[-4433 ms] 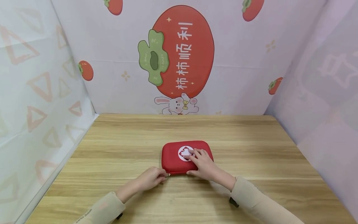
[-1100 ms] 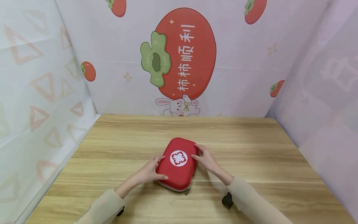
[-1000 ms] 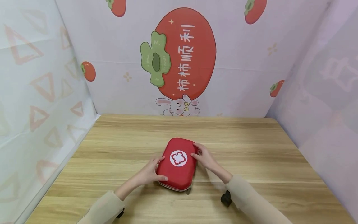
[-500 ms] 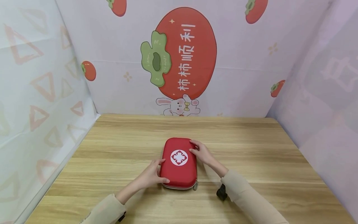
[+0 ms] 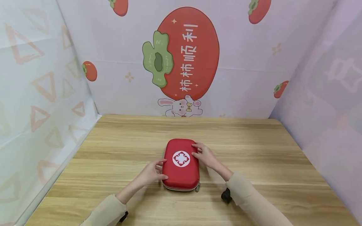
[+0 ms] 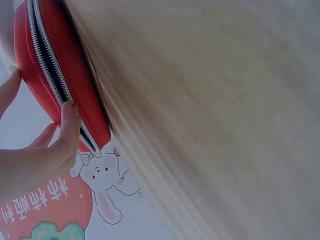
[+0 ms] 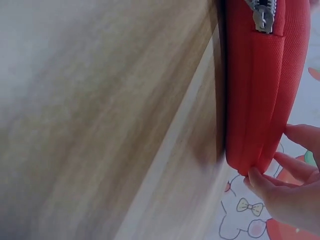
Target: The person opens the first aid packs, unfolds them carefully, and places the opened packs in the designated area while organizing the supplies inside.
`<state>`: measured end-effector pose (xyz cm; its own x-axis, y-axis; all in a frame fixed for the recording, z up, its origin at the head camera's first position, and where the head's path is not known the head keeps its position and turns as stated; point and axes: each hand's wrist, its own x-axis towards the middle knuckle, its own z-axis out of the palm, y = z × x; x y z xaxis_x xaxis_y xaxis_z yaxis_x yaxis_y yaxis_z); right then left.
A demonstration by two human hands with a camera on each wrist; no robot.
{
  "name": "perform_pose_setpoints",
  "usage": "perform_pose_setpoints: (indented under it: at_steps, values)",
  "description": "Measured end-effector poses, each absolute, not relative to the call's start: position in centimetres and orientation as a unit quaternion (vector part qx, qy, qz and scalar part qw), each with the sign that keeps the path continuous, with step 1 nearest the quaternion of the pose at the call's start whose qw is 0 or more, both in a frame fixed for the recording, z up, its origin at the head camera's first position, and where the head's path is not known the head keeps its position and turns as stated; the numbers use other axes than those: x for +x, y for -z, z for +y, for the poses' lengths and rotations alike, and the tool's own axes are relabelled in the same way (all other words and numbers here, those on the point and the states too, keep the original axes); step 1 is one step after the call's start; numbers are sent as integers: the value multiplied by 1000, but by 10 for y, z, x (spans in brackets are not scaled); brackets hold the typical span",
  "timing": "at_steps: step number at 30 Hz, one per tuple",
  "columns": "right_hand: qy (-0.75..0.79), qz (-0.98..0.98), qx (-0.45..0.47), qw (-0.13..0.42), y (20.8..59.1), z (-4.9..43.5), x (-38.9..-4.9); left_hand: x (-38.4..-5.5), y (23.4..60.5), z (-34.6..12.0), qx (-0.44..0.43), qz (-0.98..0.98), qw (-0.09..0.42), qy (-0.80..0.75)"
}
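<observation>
A red first-aid case [image 5: 181,179] with a white round emblem [image 5: 181,158] lies flat on the table, its short side towards me. My left hand [image 5: 150,173] holds its left side, thumb at the lid's edge and fingers against the zipper. In the left wrist view the zipper teeth [image 6: 47,55] stand apart along that side, with a dark gap between them. My right hand [image 5: 208,157] holds the far right edge between thumb and fingers. The metal zipper pull [image 5: 197,187] hangs at the near right corner. What the case contains is hidden.
The wooden table [image 5: 243,141] extends around the case on every side. Behind it stands a printed backdrop [image 5: 240,84] with a rabbit and persimmons, and pale cloth walls [image 5: 51,91] flank the table. A black wrist device [image 5: 226,196] sits under the right sleeve.
The case has turned about a quarter turn counterclockwise and straightened. My left hand has gone from the zipper pull to the case's left side, and its thumb has drawn back slightly.
</observation>
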<state>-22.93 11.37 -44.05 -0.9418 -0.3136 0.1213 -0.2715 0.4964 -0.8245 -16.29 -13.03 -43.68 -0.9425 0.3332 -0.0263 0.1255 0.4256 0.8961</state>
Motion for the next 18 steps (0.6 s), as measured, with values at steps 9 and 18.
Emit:
perform_pose_setpoints:
  at_steps: [9,18]
  values:
    - [393,886,-245,-37,428,115,-209,-166,431,-129,84,823,79,-556]
    - [355,874,-326,-66,412,113,-179,-167,420,-125,79,793,78,-599]
